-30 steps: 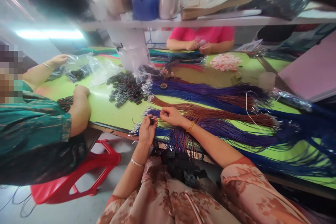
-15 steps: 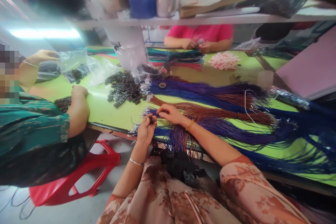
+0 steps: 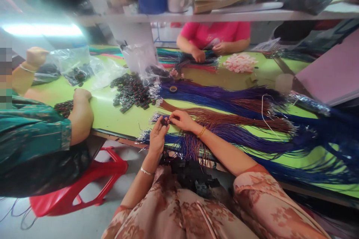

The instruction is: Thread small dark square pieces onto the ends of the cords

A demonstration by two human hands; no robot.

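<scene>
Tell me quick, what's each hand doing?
Left hand: closed on a small dark part.
Right hand: fingers pinched beside it; grip too blurred to tell.

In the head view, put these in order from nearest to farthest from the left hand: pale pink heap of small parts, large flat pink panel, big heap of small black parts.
From the left hand:
1. Big heap of small black parts, ahead, slightly left.
2. Pale pink heap of small parts, ahead-right.
3. Large flat pink panel, far right.
</scene>
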